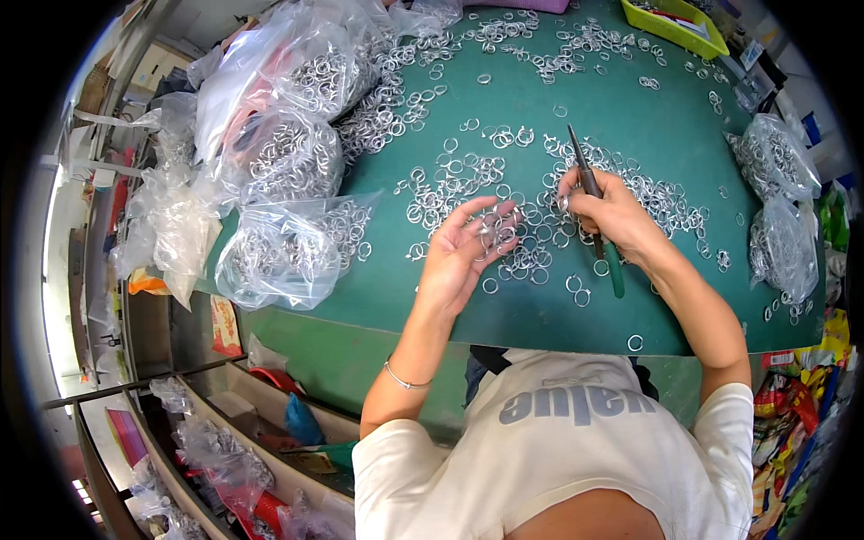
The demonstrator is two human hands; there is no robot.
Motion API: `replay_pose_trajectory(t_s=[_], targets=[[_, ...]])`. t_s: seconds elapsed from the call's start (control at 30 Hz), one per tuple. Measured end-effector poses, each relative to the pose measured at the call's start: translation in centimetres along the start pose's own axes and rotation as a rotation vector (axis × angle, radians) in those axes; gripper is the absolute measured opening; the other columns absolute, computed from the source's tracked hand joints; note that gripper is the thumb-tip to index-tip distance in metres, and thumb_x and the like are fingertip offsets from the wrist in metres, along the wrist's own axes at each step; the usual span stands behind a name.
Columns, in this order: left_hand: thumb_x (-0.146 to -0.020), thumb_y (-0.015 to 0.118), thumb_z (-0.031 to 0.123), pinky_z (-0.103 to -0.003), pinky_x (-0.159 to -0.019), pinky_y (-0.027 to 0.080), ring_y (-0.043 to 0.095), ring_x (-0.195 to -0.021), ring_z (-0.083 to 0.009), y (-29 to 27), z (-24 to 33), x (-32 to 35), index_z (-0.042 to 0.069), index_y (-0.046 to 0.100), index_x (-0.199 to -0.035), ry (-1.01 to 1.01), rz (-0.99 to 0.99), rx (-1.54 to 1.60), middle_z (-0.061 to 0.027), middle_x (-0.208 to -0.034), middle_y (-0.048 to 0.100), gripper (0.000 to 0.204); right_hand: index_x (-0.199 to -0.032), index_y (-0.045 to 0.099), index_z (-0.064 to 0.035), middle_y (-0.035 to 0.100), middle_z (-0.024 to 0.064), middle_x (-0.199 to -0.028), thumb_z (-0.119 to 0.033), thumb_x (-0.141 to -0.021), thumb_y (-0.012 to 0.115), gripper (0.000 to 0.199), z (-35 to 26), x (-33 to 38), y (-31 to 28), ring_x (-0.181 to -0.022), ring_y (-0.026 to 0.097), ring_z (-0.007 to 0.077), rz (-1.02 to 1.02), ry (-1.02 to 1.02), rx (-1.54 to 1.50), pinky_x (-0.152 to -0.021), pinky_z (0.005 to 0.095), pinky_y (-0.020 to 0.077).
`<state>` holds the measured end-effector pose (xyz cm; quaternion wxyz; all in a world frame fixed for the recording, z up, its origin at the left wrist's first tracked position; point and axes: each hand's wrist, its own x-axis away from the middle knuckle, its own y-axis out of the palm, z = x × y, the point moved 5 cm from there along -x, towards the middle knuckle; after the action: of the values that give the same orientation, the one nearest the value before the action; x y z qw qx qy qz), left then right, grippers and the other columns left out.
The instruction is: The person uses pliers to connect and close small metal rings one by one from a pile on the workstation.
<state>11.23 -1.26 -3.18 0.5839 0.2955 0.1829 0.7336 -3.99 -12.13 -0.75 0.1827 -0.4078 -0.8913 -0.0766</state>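
Observation:
My left hand (456, 256) is palm up over the table, fingers loosely curled around a small bunch of silver-coloured metal rings (494, 230). To its right, my right hand (612, 214) grips a slim, dark, pointed tool (583, 160) with a green handle (615, 270); its tip points away from me. Something small and shiny, perhaps a ring, shows at my right fingertips. Between and beyond both hands, loose rings (531, 261) lie scattered on the green tabletop (405, 310). A larger heap of rings (670, 202) spreads behind the right hand.
Clear plastic bags of rings (283, 252) crowd the table's left side, with more bags (781, 243) at the right edge. A yellow-green tray (675, 27) stands at the far right. Below the left edge is an open drawer (234, 396) with bags and a blue item.

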Motion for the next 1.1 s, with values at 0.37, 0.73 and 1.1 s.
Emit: replay_pose_trajectory(t_s=[0.37, 0.73, 1.1], targets=[[-0.084, 0.05, -0.006, -0.029, -0.077, 0.051, 0.061, -0.093, -0.0244, -0.4, 1.4, -1.3, -0.004, 0.041, -0.123, 0.178, 0.039, -0.4, -0.0208, -0.103, 0.059, 0.04, -0.089, 0.053, -0.0017, 0.056, 0.005, -0.068, -0.008, -0.08, 0.054, 0.011, 0.2, -0.4, -0.7, -0.048, 0.038, 0.0056, -0.018, 0.016, -0.131, -0.043, 0.0207, 0.0289], [-0.083, 0.042, -0.011, -0.025, -0.079, 0.048, 0.062, -0.091, -0.0189, -0.1, 1.2, -2.9, -0.006, 0.05, -0.112, 0.224, 0.051, -0.617, -0.0136, -0.097, 0.062, 0.03, -0.096, 0.059, 0.0017, 0.059, 0.0062, -0.072, -0.009, -0.08, 0.053, 0.02, 0.6, -0.7, -0.9, -0.058, 0.048, 0.0093, -0.026, -0.007, 0.101, -0.053, 0.0237, 0.0388], [-0.083, 0.039, -0.011, -0.026, -0.073, 0.049, 0.062, -0.088, -0.0181, 0.4, -0.4, -4.7, -0.006, 0.047, -0.115, 0.232, -0.13, -0.408, -0.0138, -0.097, 0.062, 0.034, -0.088, 0.059, 0.0026, 0.062, 0.0098, -0.072, -0.018, -0.082, 0.059, 0.022, 0.1, -3.5, 1.6, -0.066, 0.056, 0.0138, -0.016, -0.159, 0.373, -0.062, 0.0299, 0.043]])
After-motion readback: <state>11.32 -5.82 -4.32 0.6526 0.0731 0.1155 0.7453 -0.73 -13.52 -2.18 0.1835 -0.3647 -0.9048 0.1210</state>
